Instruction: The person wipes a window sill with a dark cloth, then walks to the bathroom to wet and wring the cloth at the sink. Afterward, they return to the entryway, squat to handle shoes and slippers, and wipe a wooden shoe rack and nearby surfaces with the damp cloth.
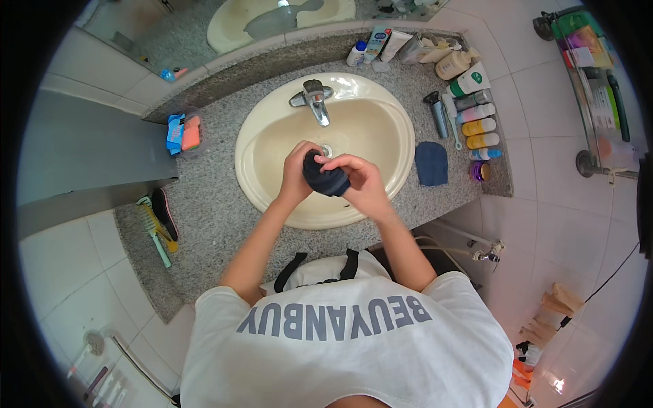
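Over the cream oval sink, my two hands hold a bunched dark navy cloth. My left hand grips it from the left side. From the right, my right hand has its thumb and fingers against the cloth, which reaches down to the palm side. Part of the drain shows just behind the fingers. Above stands a chrome single-lever faucet; I see no clear stream of water from it. A flat dark blue cloth lies on the counter right of the sink.
The speckled granite counter carries a pink soap bar with a blue packet, a green comb and a black brush at left. An electric shaver, several bottles and tubes line the right. A mirror rises behind.
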